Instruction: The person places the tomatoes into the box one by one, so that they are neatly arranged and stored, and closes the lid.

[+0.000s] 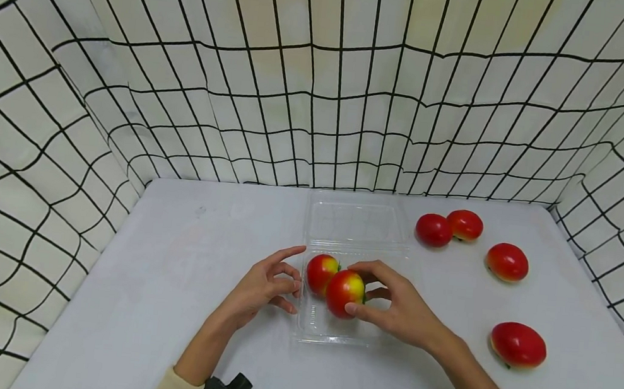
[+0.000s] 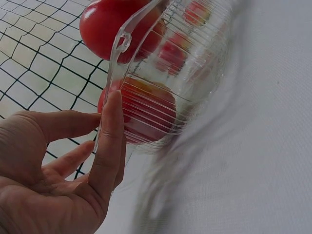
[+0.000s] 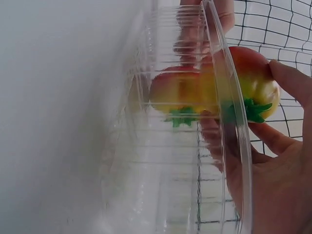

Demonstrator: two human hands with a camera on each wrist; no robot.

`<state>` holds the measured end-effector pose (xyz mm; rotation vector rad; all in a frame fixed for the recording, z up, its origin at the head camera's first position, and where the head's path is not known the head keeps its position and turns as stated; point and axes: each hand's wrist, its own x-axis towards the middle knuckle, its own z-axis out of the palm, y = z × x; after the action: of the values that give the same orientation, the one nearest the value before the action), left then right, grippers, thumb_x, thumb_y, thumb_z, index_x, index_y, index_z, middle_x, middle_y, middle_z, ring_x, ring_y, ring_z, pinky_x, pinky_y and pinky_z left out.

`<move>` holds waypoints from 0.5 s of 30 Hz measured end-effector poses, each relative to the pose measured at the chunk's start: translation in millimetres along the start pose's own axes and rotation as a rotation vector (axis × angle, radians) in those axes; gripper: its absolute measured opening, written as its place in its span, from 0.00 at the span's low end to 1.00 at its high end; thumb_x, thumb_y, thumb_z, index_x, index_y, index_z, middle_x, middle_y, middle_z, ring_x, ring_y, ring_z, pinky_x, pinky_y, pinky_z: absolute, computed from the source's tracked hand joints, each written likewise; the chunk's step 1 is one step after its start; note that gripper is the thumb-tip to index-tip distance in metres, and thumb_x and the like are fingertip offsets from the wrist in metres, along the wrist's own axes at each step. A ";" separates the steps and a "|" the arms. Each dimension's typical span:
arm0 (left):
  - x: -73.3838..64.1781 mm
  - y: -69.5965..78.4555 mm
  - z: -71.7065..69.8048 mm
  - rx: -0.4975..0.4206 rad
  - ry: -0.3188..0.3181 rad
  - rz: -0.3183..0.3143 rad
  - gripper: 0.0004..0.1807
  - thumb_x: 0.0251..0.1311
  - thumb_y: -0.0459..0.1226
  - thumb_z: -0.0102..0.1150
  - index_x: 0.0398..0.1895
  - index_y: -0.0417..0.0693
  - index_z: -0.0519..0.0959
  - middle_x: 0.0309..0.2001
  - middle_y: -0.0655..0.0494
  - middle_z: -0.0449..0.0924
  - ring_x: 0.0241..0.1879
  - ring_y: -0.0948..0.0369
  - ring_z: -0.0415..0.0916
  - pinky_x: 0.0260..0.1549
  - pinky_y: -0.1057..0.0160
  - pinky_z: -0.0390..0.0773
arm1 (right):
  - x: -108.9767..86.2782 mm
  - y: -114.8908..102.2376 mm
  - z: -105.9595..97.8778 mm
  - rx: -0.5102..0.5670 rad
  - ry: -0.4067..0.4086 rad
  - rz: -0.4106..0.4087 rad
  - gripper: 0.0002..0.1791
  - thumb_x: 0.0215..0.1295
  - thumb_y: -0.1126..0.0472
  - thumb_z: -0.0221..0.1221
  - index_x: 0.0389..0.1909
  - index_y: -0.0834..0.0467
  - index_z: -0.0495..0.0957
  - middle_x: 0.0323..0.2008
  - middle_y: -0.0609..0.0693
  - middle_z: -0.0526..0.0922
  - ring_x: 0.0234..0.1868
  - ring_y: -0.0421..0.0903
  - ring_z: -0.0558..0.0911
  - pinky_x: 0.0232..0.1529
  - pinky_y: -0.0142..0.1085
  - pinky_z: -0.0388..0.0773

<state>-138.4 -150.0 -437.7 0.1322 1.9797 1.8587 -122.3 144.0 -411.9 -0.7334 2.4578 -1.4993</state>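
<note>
A clear plastic clamshell box lies on the white table with its lid folded back. One red-and-yellow tomato is in its left part. My right hand grips a second tomato between thumb and fingers, over the box. In the right wrist view this tomato, with its green calyx, shows above the box rim. My left hand is at the box's left side; in the left wrist view its thumb and fingers pinch the rim.
To the right on the table lie more red tomatoes: a touching pair at the back, one farther right and one nearer the front. Black netting over pale panels encloses the back and both sides.
</note>
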 end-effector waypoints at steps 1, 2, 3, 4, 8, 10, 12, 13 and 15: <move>0.1 0.0 -0.2 -0.003 -0.002 0.003 0.39 0.67 0.29 0.61 0.80 0.53 0.61 0.44 0.50 0.76 0.37 0.55 0.81 0.34 0.57 0.91 | 0.1 -0.7 0.9 0.002 -0.008 0.004 0.34 0.59 0.51 0.74 0.66 0.48 0.74 0.63 0.47 0.79 0.59 0.48 0.81 0.55 0.30 0.85; 0.4 -0.2 -0.2 -0.006 -0.002 0.005 0.39 0.67 0.29 0.61 0.80 0.53 0.61 0.43 0.50 0.76 0.37 0.55 0.81 0.34 0.57 0.91 | 0.2 -1.5 1.8 0.006 -0.015 0.008 0.35 0.59 0.51 0.74 0.66 0.48 0.74 0.63 0.47 0.79 0.59 0.48 0.81 0.55 0.30 0.85; 0.5 -0.3 -0.3 -0.008 -0.004 0.008 0.39 0.67 0.29 0.61 0.81 0.52 0.61 0.43 0.50 0.76 0.37 0.55 0.81 0.34 0.57 0.91 | 0.2 -1.8 3.0 0.006 -0.022 0.011 0.35 0.60 0.50 0.74 0.67 0.49 0.73 0.63 0.47 0.79 0.58 0.48 0.81 0.55 0.29 0.85; 0.6 -0.3 -0.2 -0.010 -0.005 0.010 0.39 0.67 0.29 0.61 0.81 0.52 0.61 0.43 0.50 0.76 0.37 0.55 0.81 0.34 0.57 0.91 | 0.3 -2.4 4.1 0.008 -0.029 0.014 0.35 0.60 0.50 0.74 0.67 0.49 0.73 0.63 0.46 0.79 0.59 0.48 0.81 0.55 0.29 0.85; 0.3 -0.2 -0.2 -0.009 -0.008 0.013 0.39 0.67 0.30 0.61 0.81 0.51 0.60 0.43 0.50 0.76 0.37 0.55 0.81 0.34 0.56 0.91 | 1.0 -3.6 8.7 -0.001 -0.042 0.029 0.36 0.58 0.49 0.75 0.67 0.49 0.73 0.63 0.46 0.79 0.59 0.47 0.81 0.55 0.32 0.87; 0.0 -0.2 -0.3 -0.006 -0.007 0.013 0.39 0.67 0.30 0.61 0.81 0.51 0.60 0.43 0.49 0.76 0.37 0.55 0.81 0.34 0.57 0.91 | 1.3 -4.6 10.4 -0.008 -0.040 0.037 0.36 0.58 0.49 0.75 0.67 0.48 0.74 0.63 0.46 0.79 0.59 0.47 0.81 0.55 0.34 0.87; -0.1 -0.2 -0.5 -0.003 -0.006 0.015 0.39 0.68 0.30 0.61 0.81 0.50 0.60 0.43 0.49 0.76 0.37 0.55 0.81 0.34 0.57 0.91 | 1.4 -5.7 11.9 -0.010 -0.039 0.041 0.36 0.57 0.48 0.75 0.67 0.47 0.74 0.63 0.46 0.79 0.59 0.47 0.81 0.54 0.35 0.88; -0.1 -0.2 -0.5 -0.002 -0.006 0.015 0.39 0.68 0.30 0.61 0.81 0.50 0.60 0.43 0.49 0.76 0.37 0.55 0.81 0.34 0.57 0.91 | 1.5 -6.5 12.4 -0.010 -0.039 0.044 0.36 0.57 0.48 0.76 0.66 0.47 0.74 0.63 0.46 0.79 0.59 0.47 0.81 0.54 0.35 0.88; -0.3 -0.2 -0.6 -0.001 -0.006 0.016 0.39 0.68 0.30 0.60 0.81 0.50 0.60 0.43 0.49 0.76 0.37 0.55 0.81 0.34 0.57 0.91 | 1.5 -7.9 13.4 -0.006 -0.041 0.045 0.36 0.57 0.48 0.76 0.66 0.46 0.74 0.63 0.46 0.79 0.60 0.48 0.81 0.54 0.35 0.88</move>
<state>-138.3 -150.6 -437.8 0.1534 1.9787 1.8672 -115.9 129.8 -411.4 -0.6983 2.4336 -1.4470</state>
